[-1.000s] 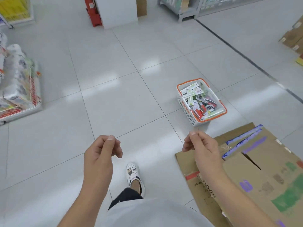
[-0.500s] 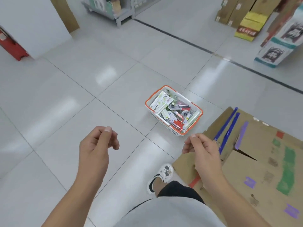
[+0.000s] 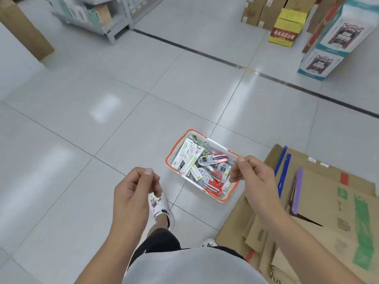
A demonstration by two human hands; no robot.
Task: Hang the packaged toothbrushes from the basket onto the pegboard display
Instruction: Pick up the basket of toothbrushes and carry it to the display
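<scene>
Two hands hang in the lower half of the frame, both with fingers curled in and nothing in them. The left hand (image 3: pixel 133 187) sits lower center-left, thumb tucked against the curled fingers; the right hand (image 3: pixel 253 177) is lower center-right with the same loose fist, its knuckles overlapping the near right corner of the basket (image 3: pixel 171 152) in the view, though I can't tell if it's actually touching it. The basket is white with an orange rim, sitting on the tiled floor (image 3: pixel 82 130) right about the middle of the frame, and it's piled with packaged toothbrushes (image 3: pixel 189 158), green-and-white cards plus some red ones. Flattened cardboard boxes (image 3: pixel 328 212) cover the lower right, just beside the basket. A white shoe (image 3: pixel 158 203) pokes out below the left hand. Stacked cartons (image 3: pixel 285 27) stand upper right, a shelf unit (image 3: pixel 92 15) upper left.
</scene>
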